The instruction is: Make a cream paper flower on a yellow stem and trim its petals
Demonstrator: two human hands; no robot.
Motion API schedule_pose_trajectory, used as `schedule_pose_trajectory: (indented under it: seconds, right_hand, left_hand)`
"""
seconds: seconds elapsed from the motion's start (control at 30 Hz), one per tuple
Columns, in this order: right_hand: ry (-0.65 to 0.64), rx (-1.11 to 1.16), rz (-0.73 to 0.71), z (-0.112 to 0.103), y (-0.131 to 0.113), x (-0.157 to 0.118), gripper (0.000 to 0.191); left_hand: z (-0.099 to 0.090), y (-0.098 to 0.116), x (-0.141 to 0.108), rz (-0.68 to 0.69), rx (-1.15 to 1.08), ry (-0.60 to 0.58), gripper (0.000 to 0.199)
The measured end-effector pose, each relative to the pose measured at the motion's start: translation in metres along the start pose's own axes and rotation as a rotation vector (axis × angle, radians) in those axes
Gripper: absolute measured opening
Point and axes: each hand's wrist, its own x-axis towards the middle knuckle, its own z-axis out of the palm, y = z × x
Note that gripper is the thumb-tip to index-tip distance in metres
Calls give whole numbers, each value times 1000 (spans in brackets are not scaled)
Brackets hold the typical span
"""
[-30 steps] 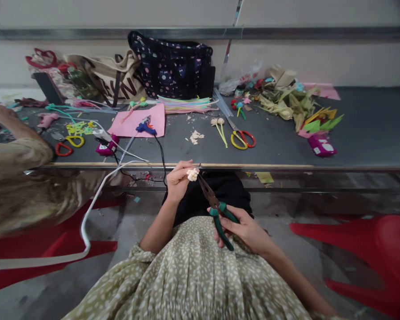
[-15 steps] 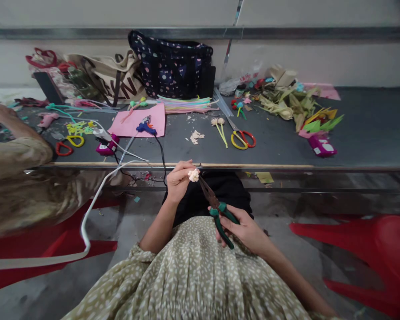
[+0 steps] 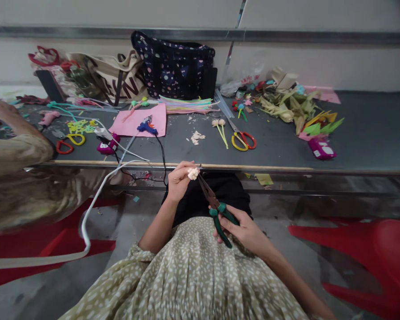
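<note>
Just off the table's front edge, my left hand (image 3: 180, 181) pinches a small cream craft flower (image 3: 193, 174) at its fingertips. My right hand (image 3: 236, 223) is wrapped around the green handles of long-nose pliers (image 3: 214, 202). The dark jaws point up and left, their tips close beside the flower; whether they touch it I cannot tell. On the table beyond lie two similar flowers on pale green stems (image 3: 220, 130), a little heap of cream petal pieces (image 3: 197, 137), and scissors with red and yellow handles (image 3: 243, 138).
A blue glue gun (image 3: 148, 126) rests on a pink sheet (image 3: 123, 126), its black cord hanging over the edge. White cable (image 3: 96, 195) loops at left, near a co-worker's sleeve (image 3: 20, 149). Bags (image 3: 173, 66) stand behind; dried husks (image 3: 298, 109) lie right. Red chairs (image 3: 383, 249) flank me.
The pliers' handles have spread slightly less or shifted a touch left with my right hand. The flower stays in my left fingertips, minimally higher.
</note>
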Motion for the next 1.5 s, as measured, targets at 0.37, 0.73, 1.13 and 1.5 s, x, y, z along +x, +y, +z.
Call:
schedule_pose_trajectory:
  seconds: [0.37, 0.73, 1.13, 1.5]
  right_hand:
    - [-42, 63, 10, 0, -1, -1, 56]
    - [-90, 117, 29, -3, 3, -1, 57]
    - [-74, 80, 14, -1, 0, -2, 53]
    - [32, -56, -29, 0, 2, 2, 48]
  left_hand:
    - [5, -3, -1, -109, -191, 15, 9]
    - [6, 0, 0, -55, -187, -39, 13]
    - [2, 3, 1, 4, -136, -71, 11]
    - [-4, 3, 1, 76, -26, -100, 10]
